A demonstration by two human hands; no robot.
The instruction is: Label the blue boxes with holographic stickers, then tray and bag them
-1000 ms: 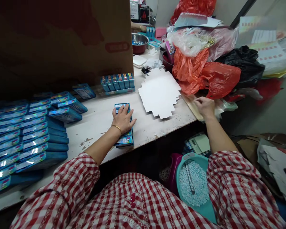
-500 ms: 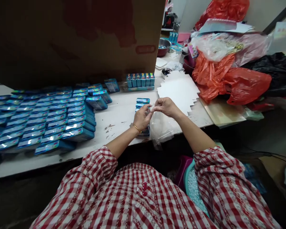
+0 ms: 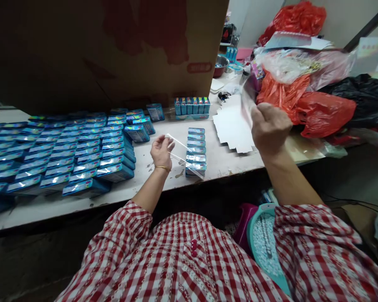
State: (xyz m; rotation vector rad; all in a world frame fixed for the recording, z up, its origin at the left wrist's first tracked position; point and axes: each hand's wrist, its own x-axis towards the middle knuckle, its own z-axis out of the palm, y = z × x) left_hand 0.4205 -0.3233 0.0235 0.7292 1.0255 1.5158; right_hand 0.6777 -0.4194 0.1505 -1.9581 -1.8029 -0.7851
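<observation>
My left hand is pinched on one end of a clear plastic sleeve, whose shiny edges slant down to the right across a short row of small blue boxes. That row lies on the white table between my hands. Over the table's right side, my right hand is closed and raised, slightly smeared by motion. A blurred sheet of clear plastic film stands up from its fingers. Below the film lies a stack of white card sheets with jagged edges.
Many blue boxes fill the table's left side. A large cardboard box stands behind them. Near it is a clear pack of blue boxes. Red plastic bags pile up at right. A teal basin of pale pieces sits below the table edge.
My hands have parted from a shared pinch on clear plastic. The left moved left with the sleeve; the right moved right and up with film. More of the short box row shows.
</observation>
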